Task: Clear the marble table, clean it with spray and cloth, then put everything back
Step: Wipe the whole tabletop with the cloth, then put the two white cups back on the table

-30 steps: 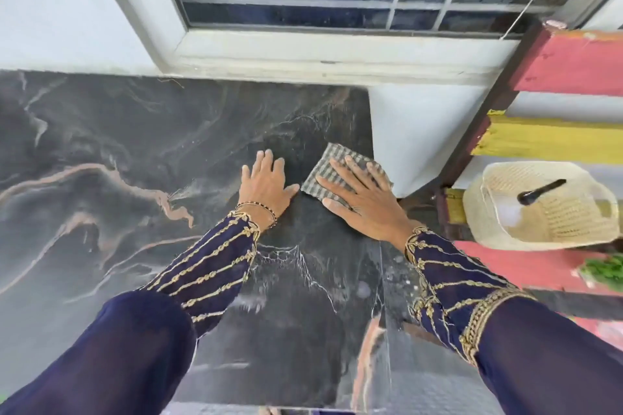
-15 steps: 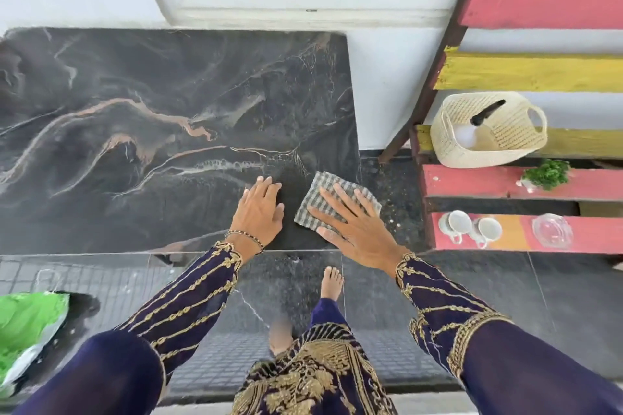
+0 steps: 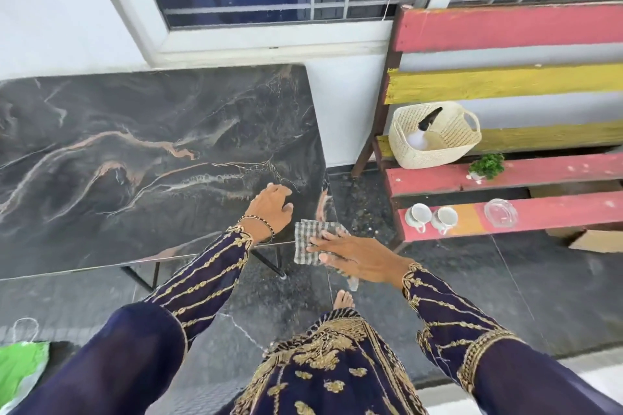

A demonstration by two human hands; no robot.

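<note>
The dark marble table [image 3: 141, 152] with pale and copper veins fills the left half of the head view, its top bare. My left hand [image 3: 272, 205] rests on its near right corner, fingers loosely curled, holding nothing. My right hand [image 3: 354, 254] holds the grey checked cloth [image 3: 306, 241] just past the table's near right corner, over the floor. A spray bottle [image 3: 423, 133] with a black nozzle lies in the cream woven basket [image 3: 458, 135] on the bench.
A red and yellow slatted bench [image 3: 526, 178] stands to the right. On it are two white cups [image 3: 431, 216], a clear glass dish [image 3: 500, 213] and a small green plant [image 3: 487, 165]. A cardboard box [image 3: 596, 239] sits under the bench. A green bag [image 3: 20, 371] lies at lower left.
My right hand drew the cloth toward me along the table's right side and off its near corner. My left hand stayed near that corner, its fingers now curled.
</note>
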